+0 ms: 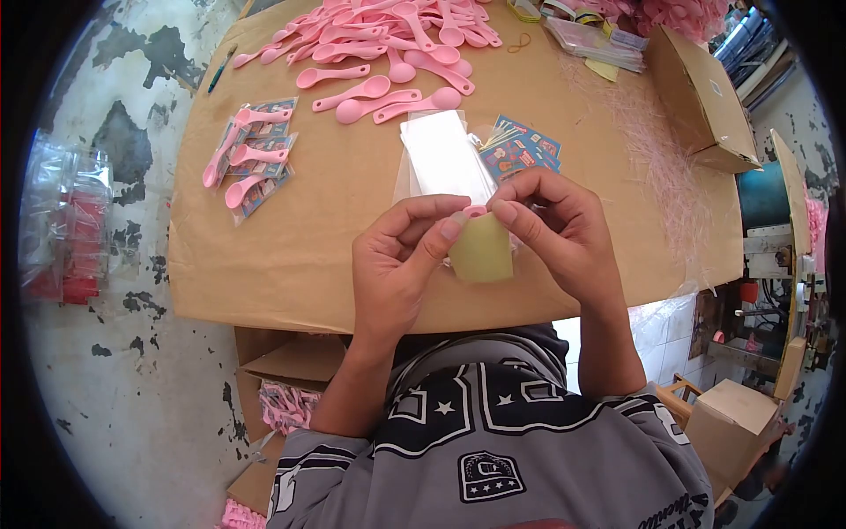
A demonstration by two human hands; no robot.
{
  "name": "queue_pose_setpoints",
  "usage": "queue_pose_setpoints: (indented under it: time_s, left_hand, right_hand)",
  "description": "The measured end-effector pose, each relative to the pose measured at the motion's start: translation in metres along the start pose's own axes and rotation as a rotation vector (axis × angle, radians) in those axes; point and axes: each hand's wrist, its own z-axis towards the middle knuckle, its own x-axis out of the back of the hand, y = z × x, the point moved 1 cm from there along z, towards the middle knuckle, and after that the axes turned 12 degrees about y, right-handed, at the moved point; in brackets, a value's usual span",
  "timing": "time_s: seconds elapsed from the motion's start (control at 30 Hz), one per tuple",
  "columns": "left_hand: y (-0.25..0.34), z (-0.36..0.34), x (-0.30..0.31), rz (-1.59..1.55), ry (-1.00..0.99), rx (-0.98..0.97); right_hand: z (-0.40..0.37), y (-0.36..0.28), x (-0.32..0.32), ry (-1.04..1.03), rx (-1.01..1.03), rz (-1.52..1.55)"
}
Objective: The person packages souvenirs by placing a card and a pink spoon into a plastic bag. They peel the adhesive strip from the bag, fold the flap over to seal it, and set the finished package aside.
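Both hands are raised together over the near edge of the table [291, 264], which is covered in brown paper, and they hold a small yellowish card [481, 257] between them. The card is plain, matte and olive-tan, roughly square with softly rounded lower corners, and no print shows on the side facing the camera. The left hand [397, 269] pinches its upper left edge between thumb and forefinger, the other fingers curled in. The right hand [557, 220] pinches the upper right edge in the same way, knuckles arched above it. The two thumbs almost meet, and a rounded pink spoon end [476, 212] peeks out just above the card's top edge between them; the rest of it is hidden. Just beyond the hands lies a stack of clear bags [443, 159], with colourful printed cards [522, 145] beside it. A heap of loose pink spoons [388, 40] fills the far side, a few bagged spoons [251, 157] lie to the left, and a cardboard box [705, 97] stands at the right
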Motion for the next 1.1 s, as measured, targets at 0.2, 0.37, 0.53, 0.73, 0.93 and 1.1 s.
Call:
queue_pose_setpoints:
  time_s: [0.2, 0.37, 0.53, 0.73, 0.93, 1.1]
  left_hand:
    - [0.009, -0.001, 0.001, -0.017, 0.013, -0.023]
    - [0.002, 0.0, 0.008, -0.029, -0.022, -0.158]
    - [0.003, 0.001, 0.014, 0.019, -0.094, -0.352]
    - [0.002, 0.004, 0.022, -0.02, -0.157, -0.297]
    - [0.017, 0.0, 0.001, 0.032, -0.057, -0.123]
    - [0.008, -0.001, 0.01, 0.187, -0.183, -0.062]
  right_hand:
    - [0.0, -0.005, -0.004, 0.031, 0.03, 0.053]
    - [0.001, -0.002, 0.001, -0.016, 0.093, 0.156]
    - [0.004, -0.008, 0.006, -0.082, 0.134, 0.119]
    - [0.004, -0.009, 0.006, -0.073, 0.102, 0.051]
    - [0.004, -0.009, -0.006, 0.046, 0.055, 0.07]
    - [0.004, -0.013, -0.01, 0.062, 0.155, 0.112]
